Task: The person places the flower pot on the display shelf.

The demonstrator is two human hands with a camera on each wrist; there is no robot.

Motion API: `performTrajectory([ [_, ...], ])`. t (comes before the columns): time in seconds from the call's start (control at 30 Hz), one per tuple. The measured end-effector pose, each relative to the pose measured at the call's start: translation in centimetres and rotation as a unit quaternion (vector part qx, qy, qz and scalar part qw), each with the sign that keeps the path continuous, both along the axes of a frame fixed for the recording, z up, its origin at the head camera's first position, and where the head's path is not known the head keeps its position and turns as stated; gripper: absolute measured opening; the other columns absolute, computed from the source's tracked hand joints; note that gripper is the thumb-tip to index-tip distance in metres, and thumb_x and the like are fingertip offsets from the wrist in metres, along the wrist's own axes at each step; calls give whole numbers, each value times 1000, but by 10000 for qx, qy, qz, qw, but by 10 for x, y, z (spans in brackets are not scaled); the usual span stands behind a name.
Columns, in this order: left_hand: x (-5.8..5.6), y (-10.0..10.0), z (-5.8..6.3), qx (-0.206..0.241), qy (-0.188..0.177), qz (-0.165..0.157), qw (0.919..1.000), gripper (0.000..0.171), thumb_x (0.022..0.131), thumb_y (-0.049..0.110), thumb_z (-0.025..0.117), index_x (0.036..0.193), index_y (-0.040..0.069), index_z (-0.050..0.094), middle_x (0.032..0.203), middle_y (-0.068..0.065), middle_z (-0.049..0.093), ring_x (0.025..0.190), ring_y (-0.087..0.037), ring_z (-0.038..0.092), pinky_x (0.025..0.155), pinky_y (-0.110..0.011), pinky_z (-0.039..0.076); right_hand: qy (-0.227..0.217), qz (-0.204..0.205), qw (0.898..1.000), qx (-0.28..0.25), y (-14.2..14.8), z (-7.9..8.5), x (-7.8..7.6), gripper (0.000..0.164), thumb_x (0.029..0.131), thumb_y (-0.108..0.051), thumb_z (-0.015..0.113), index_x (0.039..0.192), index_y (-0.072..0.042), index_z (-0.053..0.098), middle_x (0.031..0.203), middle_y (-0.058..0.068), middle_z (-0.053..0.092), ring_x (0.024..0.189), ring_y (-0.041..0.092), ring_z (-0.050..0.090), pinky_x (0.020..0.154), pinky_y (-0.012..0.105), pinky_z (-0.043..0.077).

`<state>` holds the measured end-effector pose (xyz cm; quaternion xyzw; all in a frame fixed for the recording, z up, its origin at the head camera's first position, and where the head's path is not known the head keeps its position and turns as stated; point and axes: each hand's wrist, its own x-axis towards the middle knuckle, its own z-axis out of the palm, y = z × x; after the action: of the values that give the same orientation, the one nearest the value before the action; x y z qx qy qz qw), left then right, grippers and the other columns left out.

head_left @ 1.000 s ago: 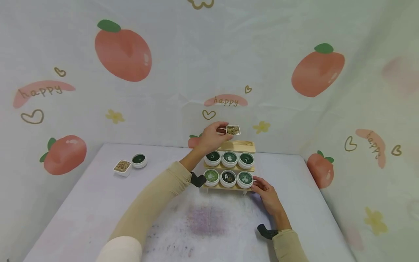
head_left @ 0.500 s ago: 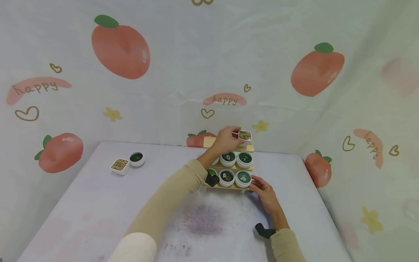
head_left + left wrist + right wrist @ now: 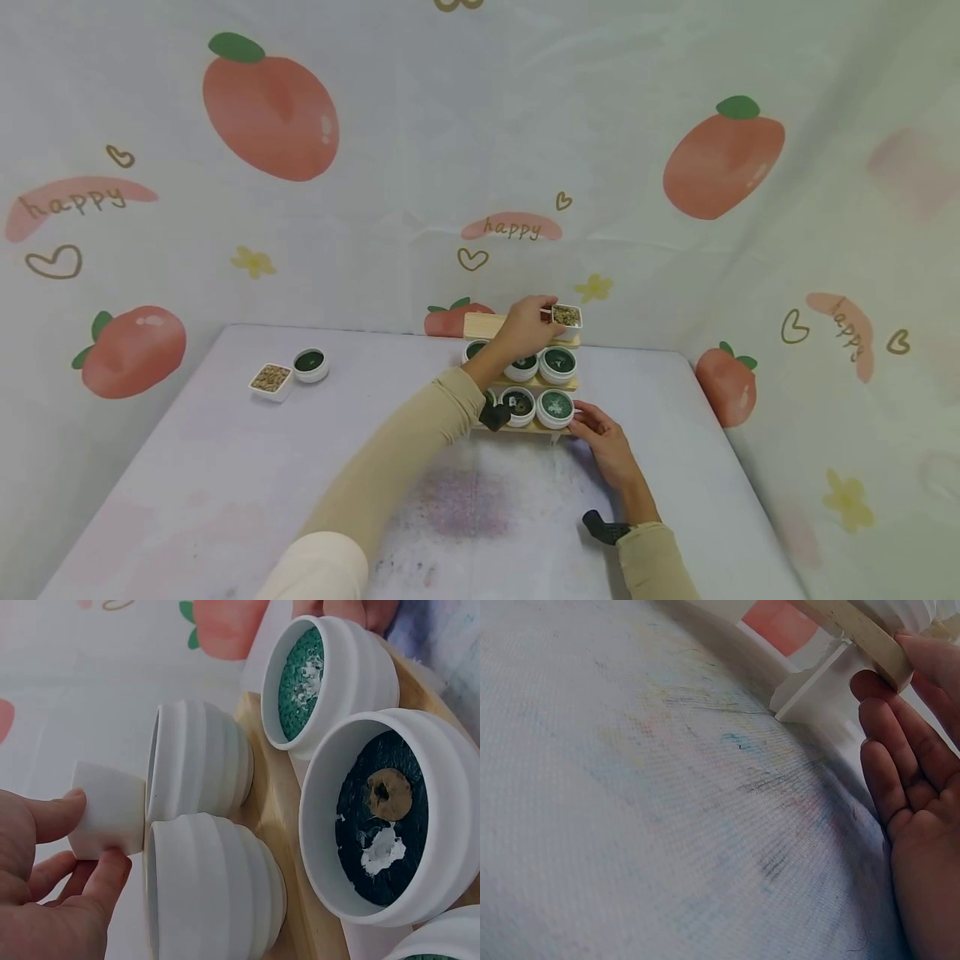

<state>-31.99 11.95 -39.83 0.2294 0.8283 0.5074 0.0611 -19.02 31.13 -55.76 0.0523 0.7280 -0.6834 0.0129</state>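
My left hand (image 3: 523, 330) holds a small square white pot (image 3: 567, 317) filled with tan-green granules at the right end of the top shelf of a tiered wooden stand (image 3: 482, 326). In the left wrist view, thumb and fingers pinch the pot (image 3: 109, 814) by its sides. Round white pots with dark or green fill, such as the green one (image 3: 557, 405), line the two lower shelves; my left arm covers some. My right hand (image 3: 606, 442) is at the stand's right end. In the right wrist view it pinches the end of a wooden shelf (image 3: 870, 645) between thumb and fingers.
On the left of the table (image 3: 247, 483) stand another square white pot (image 3: 272, 380) of granules and a round white pot (image 3: 310, 363) with dark green fill, side by side. A patterned cloth backdrop (image 3: 390, 167) rises behind the table.
My left hand has carried the square pot to the right and down, to the right end of the top shelf. My right hand keeps its hold on the stand.
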Motion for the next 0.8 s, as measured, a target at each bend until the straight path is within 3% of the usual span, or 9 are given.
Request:
performTrajectory([
  [0.17, 1, -2, 2, -37, -10, -16, 10000, 57, 96, 12, 70, 147, -2, 50, 142, -16, 61, 123, -27, 65, 101, -35, 56, -35, -21, 10000, 57, -1, 0, -1, 32, 96, -8, 69, 125, -21, 65, 101, -16, 72, 102, -1, 65, 88, 16, 53],
  [0.47, 1, -17, -1, 1, -95, -3, 10000, 63, 95, 28, 72, 150, 8, 49, 150, -8, 56, 129, -23, 60, 102, -36, 56, -122, -47, 9997, 227, -2, 1, -1, 47, 96, -11, 70, 139, 1, 55, 100, -18, 71, 100, -1, 65, 88, 15, 52],
  [0.8, -4, -51, -4, 86, 176, 288, 9994, 59, 93, 31, 74, 145, 10, 54, 146, -7, 58, 131, -27, 59, 103, -43, 55, -228, -76, 9991, 346, -4, 6, 1, 49, 97, -13, 69, 141, 0, 54, 100, -19, 70, 99, -2, 65, 88, 15, 52],
])
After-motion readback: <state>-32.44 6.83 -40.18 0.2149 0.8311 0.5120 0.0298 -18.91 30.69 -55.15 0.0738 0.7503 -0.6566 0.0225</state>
